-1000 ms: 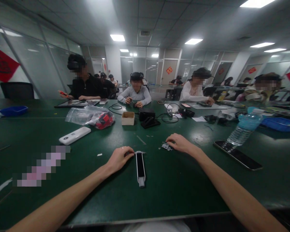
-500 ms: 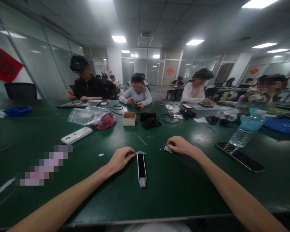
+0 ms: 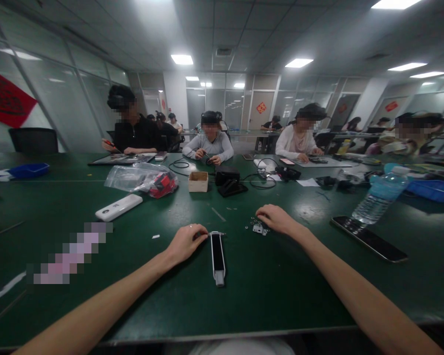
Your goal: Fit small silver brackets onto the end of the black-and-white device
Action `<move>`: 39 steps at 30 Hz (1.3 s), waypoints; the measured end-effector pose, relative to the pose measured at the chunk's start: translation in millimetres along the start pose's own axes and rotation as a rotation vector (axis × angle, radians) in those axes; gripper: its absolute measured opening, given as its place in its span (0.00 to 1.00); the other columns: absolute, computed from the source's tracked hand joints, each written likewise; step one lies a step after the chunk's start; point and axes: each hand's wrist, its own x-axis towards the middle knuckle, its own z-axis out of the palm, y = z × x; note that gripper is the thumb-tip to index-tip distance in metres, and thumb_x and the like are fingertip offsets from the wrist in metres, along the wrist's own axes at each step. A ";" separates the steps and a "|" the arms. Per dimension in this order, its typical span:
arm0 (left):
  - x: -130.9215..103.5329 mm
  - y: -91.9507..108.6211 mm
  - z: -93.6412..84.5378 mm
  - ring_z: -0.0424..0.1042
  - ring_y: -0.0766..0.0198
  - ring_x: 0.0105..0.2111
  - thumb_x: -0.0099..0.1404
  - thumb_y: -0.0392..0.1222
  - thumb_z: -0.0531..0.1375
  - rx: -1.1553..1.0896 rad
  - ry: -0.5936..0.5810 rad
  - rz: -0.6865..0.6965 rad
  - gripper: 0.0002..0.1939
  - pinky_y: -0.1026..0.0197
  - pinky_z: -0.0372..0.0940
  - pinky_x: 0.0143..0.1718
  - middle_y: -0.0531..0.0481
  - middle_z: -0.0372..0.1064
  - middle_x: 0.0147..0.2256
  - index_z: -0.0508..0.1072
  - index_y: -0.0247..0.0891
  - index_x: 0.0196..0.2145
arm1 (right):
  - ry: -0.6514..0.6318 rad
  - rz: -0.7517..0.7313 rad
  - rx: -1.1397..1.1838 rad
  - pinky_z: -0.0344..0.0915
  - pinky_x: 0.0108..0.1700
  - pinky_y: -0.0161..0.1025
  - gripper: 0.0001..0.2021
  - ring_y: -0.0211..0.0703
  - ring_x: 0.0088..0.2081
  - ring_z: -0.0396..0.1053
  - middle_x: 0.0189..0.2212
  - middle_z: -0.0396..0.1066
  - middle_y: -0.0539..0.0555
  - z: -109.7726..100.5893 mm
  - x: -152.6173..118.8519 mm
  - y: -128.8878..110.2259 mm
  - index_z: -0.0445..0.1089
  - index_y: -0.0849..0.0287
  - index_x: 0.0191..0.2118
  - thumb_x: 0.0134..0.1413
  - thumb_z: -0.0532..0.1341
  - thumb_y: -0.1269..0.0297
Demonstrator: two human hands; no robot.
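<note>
My left hand (image 3: 188,241) rests on the green table, its thumb and forefinger pinched at the top left corner of a slim white device with a black face (image 3: 218,254). A thin metal rod crosses the device's top end. To the right, my right hand (image 3: 276,218) is bent down with its fingers together, just above a small pile of metal pieces and nuts (image 3: 259,229). Whether its fingertips hold a small piece is too small to tell.
A white oblong device (image 3: 119,207) and a plastic bag (image 3: 133,178) lie at left. Ahead stand a small box (image 3: 198,182) and a black stand (image 3: 231,187). At right are a phone (image 3: 368,238) and a bottle (image 3: 379,197). Several people sit beyond.
My right hand has lifted slightly up and away from the small metal pieces, so more of them show. My left hand stays at the device.
</note>
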 end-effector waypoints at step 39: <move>-0.3 5.3 0.1 0.68 0.64 0.30 0.64 0.39 0.55 0.031 -0.024 -0.030 0.07 0.65 0.61 0.32 0.51 0.71 0.32 0.73 0.38 0.36 | 0.159 -0.007 0.502 0.62 0.31 0.35 0.08 0.37 0.28 0.64 0.28 0.68 0.51 28.2 -3.8 -109.2 0.69 0.61 0.37 0.52 0.54 0.71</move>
